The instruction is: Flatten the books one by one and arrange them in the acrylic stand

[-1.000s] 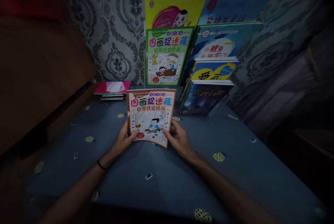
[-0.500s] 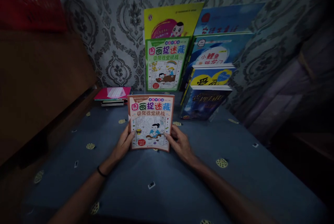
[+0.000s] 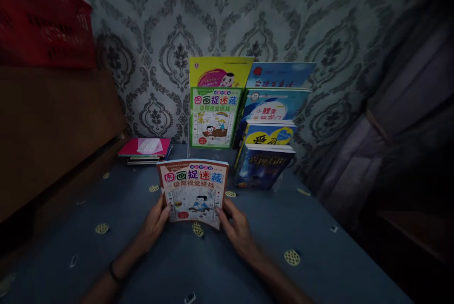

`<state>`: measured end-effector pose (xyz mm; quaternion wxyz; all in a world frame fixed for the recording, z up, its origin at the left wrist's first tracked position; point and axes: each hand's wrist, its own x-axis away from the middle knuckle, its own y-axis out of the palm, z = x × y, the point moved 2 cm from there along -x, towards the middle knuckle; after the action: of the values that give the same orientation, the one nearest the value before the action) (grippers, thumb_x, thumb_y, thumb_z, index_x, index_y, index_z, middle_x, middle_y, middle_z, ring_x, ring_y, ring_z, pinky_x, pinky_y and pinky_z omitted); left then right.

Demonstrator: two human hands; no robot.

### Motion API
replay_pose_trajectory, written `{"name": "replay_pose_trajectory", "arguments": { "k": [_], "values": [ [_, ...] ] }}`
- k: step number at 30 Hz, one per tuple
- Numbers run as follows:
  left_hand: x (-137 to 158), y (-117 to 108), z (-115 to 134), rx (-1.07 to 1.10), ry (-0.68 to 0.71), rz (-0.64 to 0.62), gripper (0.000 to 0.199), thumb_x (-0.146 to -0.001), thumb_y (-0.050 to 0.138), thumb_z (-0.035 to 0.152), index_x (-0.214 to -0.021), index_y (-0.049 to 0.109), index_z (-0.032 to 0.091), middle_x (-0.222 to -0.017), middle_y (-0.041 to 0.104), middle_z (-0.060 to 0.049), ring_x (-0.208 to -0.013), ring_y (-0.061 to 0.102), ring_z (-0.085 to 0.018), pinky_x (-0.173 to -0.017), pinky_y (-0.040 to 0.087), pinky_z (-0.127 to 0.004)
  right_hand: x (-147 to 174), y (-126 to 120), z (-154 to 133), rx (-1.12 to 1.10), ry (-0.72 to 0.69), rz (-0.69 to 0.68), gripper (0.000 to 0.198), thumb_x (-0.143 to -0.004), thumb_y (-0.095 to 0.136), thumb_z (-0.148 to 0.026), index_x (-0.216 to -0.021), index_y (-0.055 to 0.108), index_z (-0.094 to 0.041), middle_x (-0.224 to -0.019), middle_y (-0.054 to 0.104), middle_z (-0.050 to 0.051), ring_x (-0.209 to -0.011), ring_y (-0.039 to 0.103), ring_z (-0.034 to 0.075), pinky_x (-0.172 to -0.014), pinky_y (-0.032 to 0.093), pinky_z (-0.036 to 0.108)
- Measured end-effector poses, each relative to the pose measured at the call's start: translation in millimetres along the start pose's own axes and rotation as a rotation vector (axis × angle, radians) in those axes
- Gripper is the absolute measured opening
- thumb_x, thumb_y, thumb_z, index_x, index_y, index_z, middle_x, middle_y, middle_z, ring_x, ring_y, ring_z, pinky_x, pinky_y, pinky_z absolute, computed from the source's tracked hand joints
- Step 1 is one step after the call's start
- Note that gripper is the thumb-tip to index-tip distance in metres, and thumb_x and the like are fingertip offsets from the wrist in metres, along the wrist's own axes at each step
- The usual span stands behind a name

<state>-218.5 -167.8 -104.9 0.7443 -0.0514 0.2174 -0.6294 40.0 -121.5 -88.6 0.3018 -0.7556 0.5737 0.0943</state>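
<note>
Between my hands is a thin picture book (image 3: 193,195) with a brown-bordered cover, colourful Chinese title and a drawing of a figure in blue. Its cover faces me and bows slightly. My left hand (image 3: 155,219) grips the left edge, thumb on the front. My right hand (image 3: 236,226) grips the right edge the same way. The fingers behind the book are hidden. Beyond it a similar green-bordered book (image 3: 214,117) stands upright in front of a yellow book (image 3: 222,70).
Right of the green book, several books stand in a row, a dark blue book (image 3: 264,167) frontmost. A small pile with a pink book (image 3: 145,147) lies at the back left. A brown wooden cabinet (image 3: 53,129) carrying a red basket (image 3: 49,25) borders the blue tablecloth (image 3: 142,266).
My view has tilted up, so the books and table appear lower. The held book sits lower and slightly left in view and is more bowed; both hands still hold it.
</note>
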Motion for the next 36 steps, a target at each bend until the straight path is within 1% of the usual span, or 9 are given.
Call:
{"name": "replay_pose_trajectory", "arguments": {
  "k": [6,11,14,18,22,27,31,34,36],
  "values": [
    [-5.0,-4.6,-0.1,-0.012,0.017,-0.029,0.06,-0.095,0.048,0.056,-0.138,0.063,0.017,-0.13,0.072,-0.011,-0.13,0.062,-0.032,-0.108,0.053,-0.044,-2.3,-3.5,-2.8,0.06,-0.059,0.09,0.032,-0.104,0.046,-0.041,-0.105,0.071,-0.022,-0.097,0.075,0.007,-0.09,0.072,0.022,-0.081,0.059,0.029],
    [-4.0,-5.8,-3.1,-0.12,0.004,0.053,0.066,-0.092,0.049,0.058,-0.139,0.061,0.014,-0.133,0.07,-0.015,-0.126,0.065,-0.034,-0.107,0.054,-0.046,-0.7,-1.5,-4.7,0.112,-0.099,0.159,0.034,-0.104,0.046,-0.041,-0.104,0.075,-0.024,-0.096,0.075,0.008,-0.092,0.071,0.025,-0.083,0.061,0.035],
    [-2.3,-6.2,-7.0,-0.174,0.01,0.09,0.063,-0.093,0.046,0.059,-0.134,0.064,0.015,-0.126,0.074,-0.015,-0.117,0.07,-0.034,-0.099,0.057,-0.046,2.4,2.6,-5.8,0.107,-0.117,0.173,0.032,-0.104,0.045,-0.038,-0.103,0.075,-0.028,-0.092,0.075,0.008,-0.088,0.072,0.026,-0.079,0.062,0.037],
    [-2.3,-8.4,-9.8,-0.218,0.046,0.046,0.056,-0.094,0.047,0.056,-0.13,0.067,0.017,-0.125,0.074,-0.013,-0.117,0.07,-0.033,-0.096,0.059,-0.041,3.0,4.7,-8.4,0.078,-0.139,0.199,0.032,-0.104,0.044,-0.038,-0.102,0.074,-0.028,-0.09,0.075,0.008,-0.087,0.072,0.027,-0.078,0.061,0.038],
    [-5.8,-8.2,-9.0,-0.259,0.047,0.053,0.061,-0.095,0.044,0.055,-0.136,0.063,0.014,-0.13,0.072,-0.015,-0.122,0.068,-0.032,-0.098,0.058,-0.042,-1.1,1.3,-10.1,0.086,-0.128,0.175,0.033,-0.105,0.044,-0.038,-0.093,0.071,-0.025,-0.088,0.074,0.007,-0.082,0.072,0.023,-0.076,0.059,0.032],
    [-14.7,-5.6,2.5,-0.305,0.099,0.054,0.057,-0.095,0.045,0.053,-0.137,0.062,0.017,-0.123,0.075,-0.015,-0.109,0.073,-0.033,-0.091,0.061,-0.043,-3.3,-1.9,-9.9,0.079,-0.119,0.176,0.032,-0.105,0.042,-0.038,-0.094,0.069,-0.023,-0.088,0.075,0.007,-0.082,0.072,0.022,-0.074,0.058,0.03],
    [-22.8,-6.5,17.4,-0.373,0.19,0.028,0.047,-0.095,0.046,0.049,-0.127,0.066,0.021,-0.12,0.076,-0.014,-0.107,0.074,-0.032,-0.089,0.061,-0.041,-5.8,-5.9,-11.5,0.056,-0.094,0.162,0.027,-0.103,0.045,-0.036,-0.106,0.069,-0.024,-0.099,0.076,0.007,-0.092,0.073,0.023,-0.082,0.059,0.031],
    [-29.0,-6.9,27.1,-0.443,0.244,0.008,0.04,-0.096,0.044,0.047,-0.117,0.068,0.023,-0.109,0.079,-0.012,-0.096,0.076,-0.03,-0.082,0.06,-0.038,-11.5,-11.8,-16.1,0.054,-0.094,0.131,0.031,-0.102,0.045,-0.034,-0.124,0.064,-0.023,-0.112,0.075,0.009,-0.103,0.072,0.024,-0.087,0.059,0.033],
    [-34.5,-7.8,33.6,-0.48,0.244,0.007,0.037,-0.096,0.043,0.045,-0.115,0.067,0.024,-0.1,0.079,-0.01,-0.087,0.076,-0.028,-0.075,0.059,-0.035,-17.4,-17.4,-20.7,0.072,-0.102,0.119,0.033,-0.103,0.044,-0.034,-0.128,0.061,-0.023,-0.113,0.075,0.009,-0.101,0.073,0.023,-0.085,0.059,0.031]
  ]
}}
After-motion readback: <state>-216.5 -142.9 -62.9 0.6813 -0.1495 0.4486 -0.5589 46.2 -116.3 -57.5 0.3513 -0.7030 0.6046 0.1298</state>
